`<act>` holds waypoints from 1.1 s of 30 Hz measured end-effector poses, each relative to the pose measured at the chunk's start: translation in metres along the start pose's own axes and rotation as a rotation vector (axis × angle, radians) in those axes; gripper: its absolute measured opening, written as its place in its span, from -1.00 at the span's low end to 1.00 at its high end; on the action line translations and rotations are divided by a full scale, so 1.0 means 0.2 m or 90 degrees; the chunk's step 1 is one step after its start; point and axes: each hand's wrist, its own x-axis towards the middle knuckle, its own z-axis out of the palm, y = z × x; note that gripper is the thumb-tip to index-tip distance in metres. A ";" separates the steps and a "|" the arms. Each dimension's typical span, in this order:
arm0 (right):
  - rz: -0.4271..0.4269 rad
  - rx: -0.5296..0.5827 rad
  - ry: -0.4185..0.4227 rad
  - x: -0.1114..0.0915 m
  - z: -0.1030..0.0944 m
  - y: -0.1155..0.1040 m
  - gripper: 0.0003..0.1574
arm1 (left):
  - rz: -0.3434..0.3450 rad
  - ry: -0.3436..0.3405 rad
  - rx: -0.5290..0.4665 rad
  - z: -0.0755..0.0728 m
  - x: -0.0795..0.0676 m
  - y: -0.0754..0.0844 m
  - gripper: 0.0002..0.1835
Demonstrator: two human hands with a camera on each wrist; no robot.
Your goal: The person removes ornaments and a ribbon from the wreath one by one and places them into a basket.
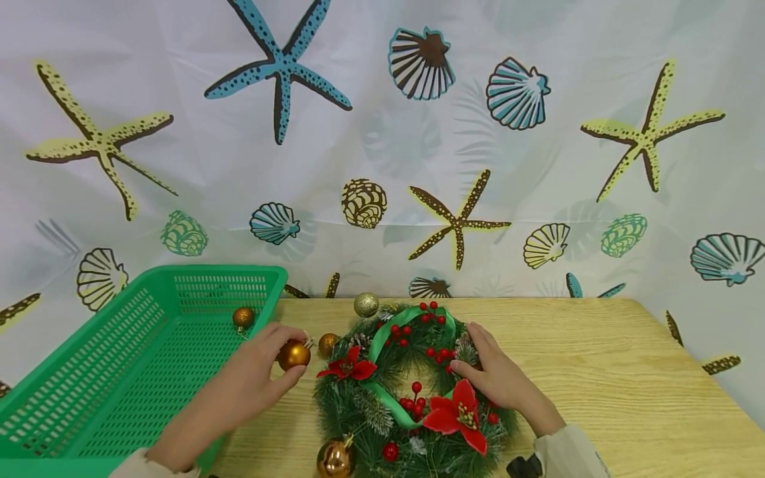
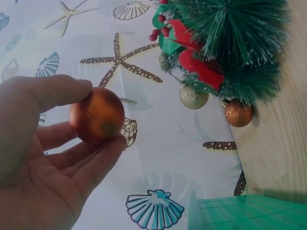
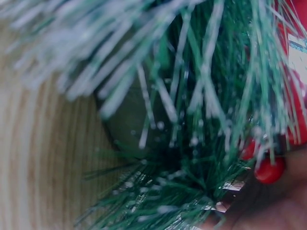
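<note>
- The left hand (image 1: 254,368) pinches a gold ball (image 1: 295,356) between thumb and fingers; the left wrist view shows the grip from the palm side, while the head view adds the ball's metal cap (image 1: 309,343).
- The right hand (image 1: 499,375) touches the right side of the wreath (image 1: 352,415), thumb and forefinger spread about a pine cone (image 1: 466,350); its other fingers are hard to make out, so I cannot tell whether they curl round the branches.
- Close to the right hand, the right wrist view has blurred needles, a red berry (image 3: 269,170) and a dark shape behind the needles, too unclear to name.
- Just right of the left hand, a glittery orange ball (image 1: 328,345) sits by the wreath; a pale glitter ball (image 1: 366,305) lies farther back, a shiny ball (image 1: 335,458) nearer, at the head view's bottom edge.
- Left of the left hand stands a green basket (image 1: 221,269), cut off by the frame, with a brown ball (image 1: 243,317) inside.
- Between basket and wreath runs a narrow strip of tabletop (image 1: 597,372); right of the right hand, the wood spreads wide, back to the printed cloth (image 1: 538,172).
</note>
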 end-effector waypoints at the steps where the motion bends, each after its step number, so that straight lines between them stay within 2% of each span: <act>1: 0.000 0.001 0.000 0.00 0.00 0.00 -0.01 | 0.000 0.003 0.005 -0.01 0.00 0.00 -0.67; 6: -0.004 0.001 -0.001 0.00 0.00 0.01 0.00 | 0.006 0.008 0.024 -0.05 0.01 -0.02 -0.65; 23: -0.012 -0.004 -0.001 0.01 0.01 0.02 0.00 | -0.039 0.000 0.031 -0.16 0.03 -0.15 -0.64; 33: -0.013 -0.002 -0.003 0.00 0.00 0.02 -0.01 | -0.042 0.011 0.042 -0.21 0.02 -0.21 -0.65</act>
